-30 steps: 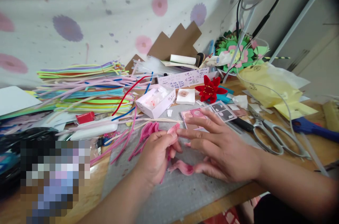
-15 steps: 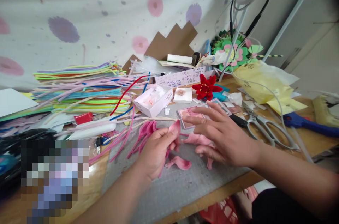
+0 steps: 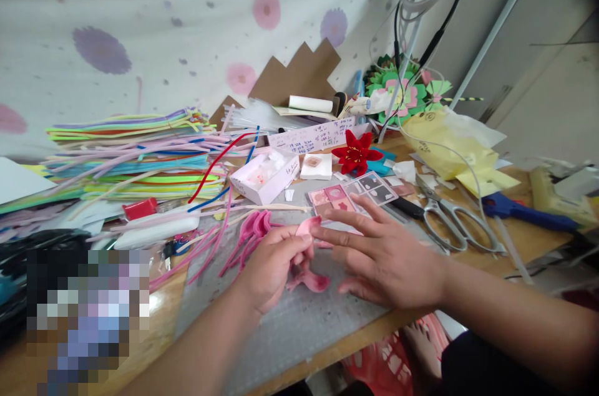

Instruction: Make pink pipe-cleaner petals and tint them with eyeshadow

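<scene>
In the head view my left hand (image 3: 276, 265) pinches a pink fuzzy petal (image 3: 307, 226) between thumb and fingers, its tip upward. My right hand (image 3: 390, 255) has its fingers spread, with the forefinger tip at the petal's edge; whether it touches, I cannot tell. Below them another curled pink petal (image 3: 316, 282) lies on the grey cutting mat (image 3: 276, 346). A cluster of pink petals with stems (image 3: 255, 227) rests left of my left hand. Just beyond my right fingers is a powder palette (image 3: 337, 196) with pink and dark pans, partly covered by that hand.
Colourful pipe cleaners (image 3: 135, 159) are piled at the left. A small white box (image 3: 266, 178) and a red fuzzy flower (image 3: 356, 154) stand behind the mat. Scissors (image 3: 452, 218) and a blue-handled tool (image 3: 528, 212) lie to the right, near a yellow bag (image 3: 449, 140).
My right fingers have come left and down to the petal held in my left hand. The petal stays pinched. The whole view has shifted slightly.
</scene>
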`<action>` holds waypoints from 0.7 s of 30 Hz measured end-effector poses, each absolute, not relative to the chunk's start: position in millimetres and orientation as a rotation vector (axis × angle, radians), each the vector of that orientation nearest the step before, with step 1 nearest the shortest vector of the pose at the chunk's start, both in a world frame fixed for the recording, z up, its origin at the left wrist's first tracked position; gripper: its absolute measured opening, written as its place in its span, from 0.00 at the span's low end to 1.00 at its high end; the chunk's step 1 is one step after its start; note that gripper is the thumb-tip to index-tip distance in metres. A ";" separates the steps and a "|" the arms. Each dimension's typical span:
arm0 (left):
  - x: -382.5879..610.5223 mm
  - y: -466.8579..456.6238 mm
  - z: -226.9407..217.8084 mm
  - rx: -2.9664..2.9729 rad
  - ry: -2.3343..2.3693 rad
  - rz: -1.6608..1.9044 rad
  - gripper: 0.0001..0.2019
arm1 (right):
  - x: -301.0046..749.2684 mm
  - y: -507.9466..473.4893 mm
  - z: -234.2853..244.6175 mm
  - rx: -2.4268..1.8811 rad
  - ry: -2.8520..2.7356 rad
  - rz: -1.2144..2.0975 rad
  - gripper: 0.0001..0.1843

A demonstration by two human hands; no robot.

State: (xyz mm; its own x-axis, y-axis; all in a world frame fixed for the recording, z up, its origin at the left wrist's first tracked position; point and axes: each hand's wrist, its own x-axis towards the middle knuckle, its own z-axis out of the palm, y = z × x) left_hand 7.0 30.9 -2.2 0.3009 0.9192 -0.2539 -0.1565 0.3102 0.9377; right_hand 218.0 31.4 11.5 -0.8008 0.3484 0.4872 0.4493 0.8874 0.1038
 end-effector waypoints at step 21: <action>-0.1 44.6 -8.5 1.090 1.033 1.031 0.13 | 231.7 128.3 -24.5 -1.200 -2.637 -0.030 0.16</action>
